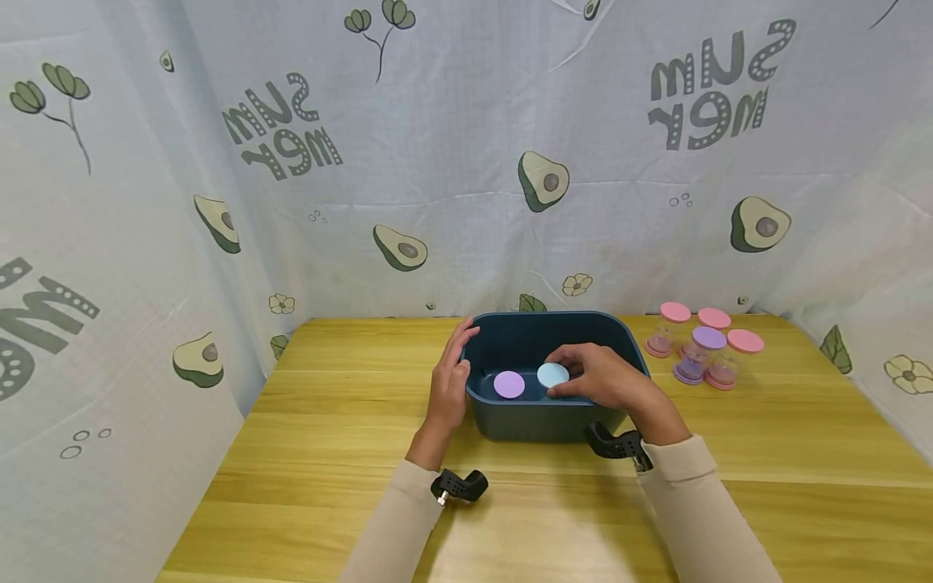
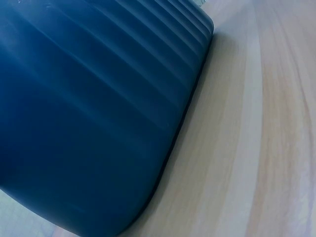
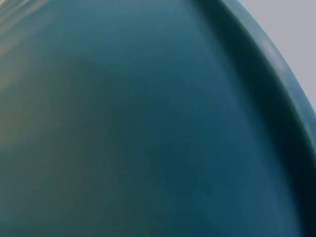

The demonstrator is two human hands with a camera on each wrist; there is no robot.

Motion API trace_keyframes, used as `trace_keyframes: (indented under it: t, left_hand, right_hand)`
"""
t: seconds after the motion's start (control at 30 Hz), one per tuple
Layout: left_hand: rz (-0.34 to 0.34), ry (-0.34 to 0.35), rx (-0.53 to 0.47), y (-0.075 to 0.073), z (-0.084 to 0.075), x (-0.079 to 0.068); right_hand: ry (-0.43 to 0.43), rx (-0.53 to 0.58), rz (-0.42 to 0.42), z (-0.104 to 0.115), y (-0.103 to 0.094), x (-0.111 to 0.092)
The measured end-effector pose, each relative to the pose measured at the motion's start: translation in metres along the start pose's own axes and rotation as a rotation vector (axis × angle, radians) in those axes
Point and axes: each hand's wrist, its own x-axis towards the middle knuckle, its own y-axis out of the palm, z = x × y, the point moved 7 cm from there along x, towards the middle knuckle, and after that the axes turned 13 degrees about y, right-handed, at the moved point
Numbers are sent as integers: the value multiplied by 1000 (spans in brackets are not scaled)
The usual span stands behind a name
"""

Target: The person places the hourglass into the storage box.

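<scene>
A dark blue plastic bin (image 1: 554,423) stands on the wooden table (image 1: 350,453). My left hand (image 1: 446,389) rests against the bin's left side, fingers extended at the rim. Reaching in over the right part, my right hand (image 1: 608,376) pinches a light blue sand timer (image 1: 552,375) between thumb and fingers; only its round top shows. To its left inside the bin is a purple sand timer (image 1: 509,385), also seen from the top. Both wrist views show mostly the bin's ribbed outer wall (image 2: 98,113) and its smooth wall close up (image 3: 148,123); neither hand appears there.
To the right of the bin stands a group of sand timers: several pink ones (image 1: 745,341) and a purple one (image 1: 709,338). Behind the table hangs a pale curtain (image 1: 466,162) with avocado prints, which also runs along both sides.
</scene>
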Motion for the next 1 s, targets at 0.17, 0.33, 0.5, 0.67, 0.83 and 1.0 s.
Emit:
trace_keyframes:
  t: [0.17, 0.33, 0.5, 0.67, 0.83, 1.0]
  left_hand:
    - [-1, 14, 10, 3, 17, -4]
    - [-10, 36, 17, 7, 40, -9]
    - [-18, 47, 22, 7, 43, -10]
    - [-23, 58, 12, 7, 43, -11]
    - [-13, 46, 8, 6, 33, -8]
    - [-2, 29, 3, 3, 17, -3]
  right_hand:
    - [0, 7, 27, -1, 2, 1]
    - [9, 5, 37, -1, 3, 2]
    - [17, 19, 50, -1, 5, 2]
    - [5, 33, 65, 0, 6, 2]
    - [5, 33, 73, -1, 5, 2]
    - [22, 28, 78, -1, 5, 2]
